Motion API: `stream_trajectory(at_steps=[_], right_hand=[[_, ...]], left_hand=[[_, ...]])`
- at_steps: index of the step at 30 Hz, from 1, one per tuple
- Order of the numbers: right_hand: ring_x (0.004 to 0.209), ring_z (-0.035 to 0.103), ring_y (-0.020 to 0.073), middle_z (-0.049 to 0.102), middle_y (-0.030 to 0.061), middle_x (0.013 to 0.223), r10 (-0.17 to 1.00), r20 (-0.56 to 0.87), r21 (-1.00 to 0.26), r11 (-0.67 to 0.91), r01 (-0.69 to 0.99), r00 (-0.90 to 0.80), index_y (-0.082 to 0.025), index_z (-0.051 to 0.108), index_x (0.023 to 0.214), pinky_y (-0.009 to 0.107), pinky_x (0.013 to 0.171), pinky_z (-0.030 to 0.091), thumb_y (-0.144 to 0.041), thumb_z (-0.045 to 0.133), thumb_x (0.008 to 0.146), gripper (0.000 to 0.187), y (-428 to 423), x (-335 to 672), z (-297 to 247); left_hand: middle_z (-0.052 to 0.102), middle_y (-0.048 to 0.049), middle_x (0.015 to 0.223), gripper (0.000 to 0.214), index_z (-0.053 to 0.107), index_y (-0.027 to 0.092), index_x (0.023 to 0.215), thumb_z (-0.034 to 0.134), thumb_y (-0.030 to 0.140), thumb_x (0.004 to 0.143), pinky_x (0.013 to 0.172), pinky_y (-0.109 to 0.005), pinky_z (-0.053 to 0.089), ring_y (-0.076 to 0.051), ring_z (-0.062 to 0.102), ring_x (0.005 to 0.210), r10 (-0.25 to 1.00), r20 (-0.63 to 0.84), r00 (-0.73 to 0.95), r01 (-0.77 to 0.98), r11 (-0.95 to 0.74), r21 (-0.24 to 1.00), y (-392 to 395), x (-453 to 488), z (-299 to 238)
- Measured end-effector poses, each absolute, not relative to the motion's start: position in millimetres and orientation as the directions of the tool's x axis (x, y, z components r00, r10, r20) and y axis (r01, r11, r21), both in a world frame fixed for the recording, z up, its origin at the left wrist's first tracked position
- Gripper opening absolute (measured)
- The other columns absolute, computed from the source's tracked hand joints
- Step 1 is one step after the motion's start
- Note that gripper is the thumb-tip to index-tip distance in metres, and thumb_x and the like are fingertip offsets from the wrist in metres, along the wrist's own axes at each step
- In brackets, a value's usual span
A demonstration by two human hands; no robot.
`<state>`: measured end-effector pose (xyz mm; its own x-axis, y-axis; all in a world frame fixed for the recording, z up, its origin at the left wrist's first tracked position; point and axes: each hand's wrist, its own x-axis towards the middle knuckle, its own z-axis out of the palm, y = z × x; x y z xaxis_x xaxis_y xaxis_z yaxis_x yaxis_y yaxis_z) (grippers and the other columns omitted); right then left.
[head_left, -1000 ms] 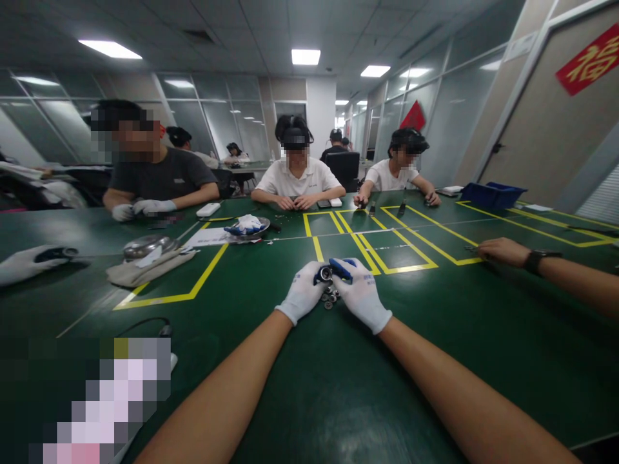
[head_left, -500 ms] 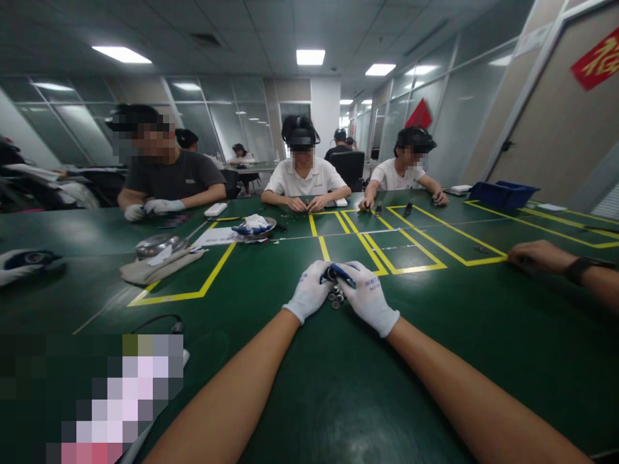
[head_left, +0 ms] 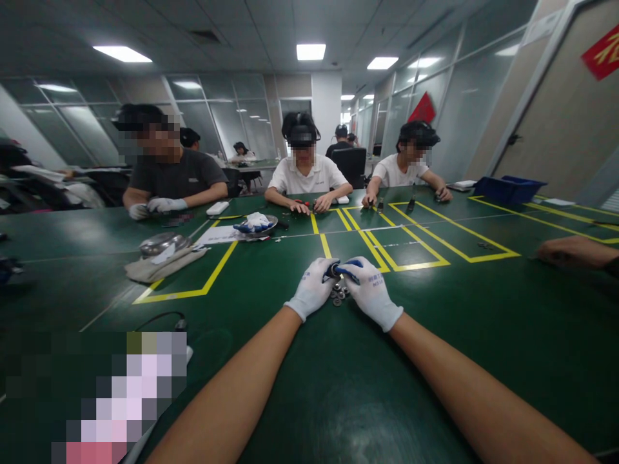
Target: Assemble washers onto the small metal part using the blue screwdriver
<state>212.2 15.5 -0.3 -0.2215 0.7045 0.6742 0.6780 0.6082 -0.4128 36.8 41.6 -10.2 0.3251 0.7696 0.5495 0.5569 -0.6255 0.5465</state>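
My left hand [head_left: 314,289], in a white glove with blue-coated fingertips, is closed around a small dark round part [head_left: 333,270]. My right hand [head_left: 372,290], gloved the same way, meets it from the right with its fingers pinched at that part. The part is mostly hidden by the fingers, so its exact kind cannot be made out. Several small round metal pieces [head_left: 338,295] lie in a loose pile on the green table [head_left: 333,386], just below and between my hands.
Yellow tape outlines [head_left: 420,264] mark the table ahead. Left of them are a metal bowl [head_left: 164,245], a folded cloth [head_left: 167,265] and a plate with gloves [head_left: 256,224]. A blue bin [head_left: 507,189] stands far right. Co-workers sit opposite; another person's hand [head_left: 563,249] rests at right.
My hands stay together at the dark part with only slight finger movement. The gloved hand at far left has left the view. A co-worker's hand opposite has spread flat, and the right-hand person's arm has drawn back.
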Motion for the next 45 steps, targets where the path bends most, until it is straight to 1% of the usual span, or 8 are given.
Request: stream_trajectory(at_steps=[5, 11, 21, 26, 32, 35, 40, 45], right_hand=[[0.096, 0.064, 0.0222, 0.067, 0.0090, 0.106, 0.697, 0.660, -0.376, 0.630, 0.680, -0.280, -0.021, 0.072, 0.116, 0.035, 0.087, 0.053, -0.023, 0.060, 0.093, 0.026, 12, 211, -2], [0.102, 0.063, 0.0236, 0.066, 0.0112, 0.111, 0.696, 0.650, -0.354, 0.633, 0.688, -0.306, -0.019, 0.069, 0.121, 0.038, 0.091, 0.052, -0.019, 0.058, 0.093, 0.030, 11, 212, -3], [0.090, 0.062, 0.0192, 0.063, 0.0065, 0.100, 0.765, 0.561, -0.476, 0.610, 0.634, -0.316, -0.022, 0.070, 0.122, 0.031, 0.081, 0.051, -0.019, 0.059, 0.092, 0.032, -2, 209, 7], [0.092, 0.061, 0.0199, 0.063, 0.0066, 0.102, 0.761, 0.567, -0.443, 0.605, 0.662, -0.316, -0.023, 0.068, 0.125, 0.032, 0.084, 0.051, -0.022, 0.059, 0.093, 0.034, 0, 211, 5], [0.088, 0.061, 0.0185, 0.062, 0.0065, 0.100, 0.762, 0.550, -0.436, 0.610, 0.662, -0.341, -0.022, 0.070, 0.121, 0.030, 0.081, 0.050, -0.022, 0.057, 0.094, 0.030, -3, 208, 8], [0.086, 0.060, 0.0182, 0.061, 0.0061, 0.098, 0.739, 0.551, -0.402, 0.642, 0.653, -0.388, -0.023, 0.068, 0.124, 0.030, 0.078, 0.049, -0.022, 0.056, 0.095, 0.032, -4, 207, 8], [0.090, 0.059, 0.0207, 0.062, 0.0087, 0.102, 0.692, 0.562, -0.273, 0.672, 0.688, -0.453, -0.023, 0.064, 0.131, 0.033, 0.081, 0.049, -0.024, 0.054, 0.096, 0.036, 2, 210, 5], [0.093, 0.058, 0.0226, 0.062, 0.0100, 0.104, 0.693, 0.583, -0.236, 0.644, 0.728, -0.424, -0.023, 0.061, 0.135, 0.035, 0.082, 0.049, -0.025, 0.054, 0.096, 0.040, 9, 216, -1]], left_hand=[[0.066, -0.0100, 0.123, 0.036, 0.063, 0.018, 0.122, 0.063, 0.016, 0.086, 0.107, -0.041, 0.049, -0.024, 0.062, 0.117, 0.774, 0.570, 0.275, 0.550, -0.613, 0.567, 43, 36, -10], [0.067, -0.0100, 0.116, 0.031, 0.064, 0.017, 0.117, 0.064, 0.018, 0.086, 0.101, -0.040, 0.051, -0.023, 0.063, 0.111, 0.782, 0.582, 0.223, 0.540, -0.596, 0.594, 43, 36, -8], [0.069, -0.0080, 0.107, 0.026, 0.063, 0.018, 0.107, 0.063, 0.014, 0.082, 0.096, -0.039, 0.054, -0.023, 0.065, 0.101, 0.820, 0.550, 0.160, 0.565, -0.533, 0.630, 41, 38, -7], [0.068, -0.0080, 0.114, 0.035, 0.063, 0.018, 0.116, 0.063, 0.012, 0.081, 0.099, -0.039, 0.053, -0.022, 0.065, 0.108, 0.797, 0.572, 0.193, 0.550, -0.570, 0.610, 41, 37, -7], [0.067, -0.0094, 0.119, 0.042, 0.064, 0.017, 0.121, 0.060, 0.008, 0.081, 0.104, -0.039, 0.050, -0.023, 0.063, 0.113, 0.774, 0.590, 0.227, 0.566, -0.598, 0.567, 41, 37, -6], [0.067, -0.0096, 0.122, 0.047, 0.062, 0.017, 0.126, 0.058, 0.007, 0.081, 0.105, -0.039, 0.050, -0.022, 0.063, 0.114, 0.775, 0.591, 0.223, 0.564, -0.597, 0.570, 42, 37, -7], [0.067, -0.0098, 0.122, 0.045, 0.062, 0.017, 0.126, 0.056, 0.006, 0.082, 0.106, -0.040, 0.051, -0.022, 0.064, 0.115, 0.780, 0.576, 0.244, 0.559, -0.599, 0.574, 43, 37, -9], [0.065, -0.0100, 0.126, 0.046, 0.059, 0.018, 0.129, 0.060, 0.011, 0.084, 0.109, -0.041, 0.048, -0.023, 0.061, 0.119, 0.768, 0.582, 0.265, 0.560, -0.614, 0.556, 42, 38, -9]])
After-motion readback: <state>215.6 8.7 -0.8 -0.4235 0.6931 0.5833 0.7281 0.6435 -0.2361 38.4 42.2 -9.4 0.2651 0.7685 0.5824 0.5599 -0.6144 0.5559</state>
